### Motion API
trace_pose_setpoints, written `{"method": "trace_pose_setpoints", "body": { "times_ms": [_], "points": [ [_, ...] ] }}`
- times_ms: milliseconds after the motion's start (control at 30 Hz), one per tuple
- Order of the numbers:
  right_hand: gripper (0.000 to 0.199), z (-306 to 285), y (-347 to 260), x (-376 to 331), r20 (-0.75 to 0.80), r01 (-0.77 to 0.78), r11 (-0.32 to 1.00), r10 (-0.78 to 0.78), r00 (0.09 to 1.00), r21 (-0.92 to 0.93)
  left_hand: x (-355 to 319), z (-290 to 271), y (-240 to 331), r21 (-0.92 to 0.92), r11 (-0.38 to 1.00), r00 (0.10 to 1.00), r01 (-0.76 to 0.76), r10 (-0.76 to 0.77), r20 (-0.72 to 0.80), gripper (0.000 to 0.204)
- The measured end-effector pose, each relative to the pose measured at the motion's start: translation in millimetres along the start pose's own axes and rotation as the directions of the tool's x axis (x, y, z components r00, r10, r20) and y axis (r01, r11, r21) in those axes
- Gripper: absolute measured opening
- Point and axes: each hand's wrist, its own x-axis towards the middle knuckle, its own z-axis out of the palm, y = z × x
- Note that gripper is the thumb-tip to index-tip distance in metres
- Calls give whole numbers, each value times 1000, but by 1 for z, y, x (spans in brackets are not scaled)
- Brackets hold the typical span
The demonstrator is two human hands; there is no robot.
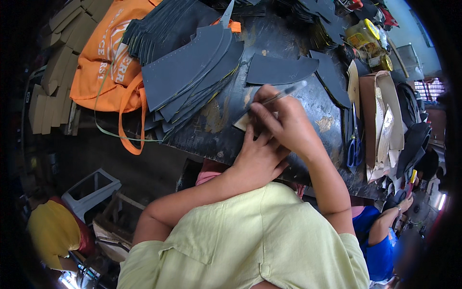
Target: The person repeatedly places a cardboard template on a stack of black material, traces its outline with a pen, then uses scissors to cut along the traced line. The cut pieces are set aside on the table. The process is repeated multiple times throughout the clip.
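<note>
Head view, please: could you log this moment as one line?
right hand: holds pen | left hand: pressing tan template | bench: stacked dark cut pieces

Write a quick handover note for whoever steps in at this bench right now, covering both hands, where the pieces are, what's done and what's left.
Right hand: grips a pen, tip down by the pale template.
Left hand: lies flat on the dark worktable, tucked under the right hand, beside the template.
Pieces: a stack of dark cut pieces sits left of the hands; one single dark piece lies just beyond them. Scissors lie to the right.
Done: cannot tell which pieces are marked.
Left: likely marking with the pen.
</note>
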Motion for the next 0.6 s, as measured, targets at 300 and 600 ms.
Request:
{"method": "trace_pose_setpoints", "body": {
  "times_ms": [300,600],
  "points": [
    [13,-15,9,0,-179,-18,999,26,983,49,1,-3,3,24,1000,998,0,1,-59,56],
    [16,3,-3,-1,-92,129,972,-150,984,-197,-2,1,1,-1,1000,1000,13,-13,-11,60]
  ]
}}
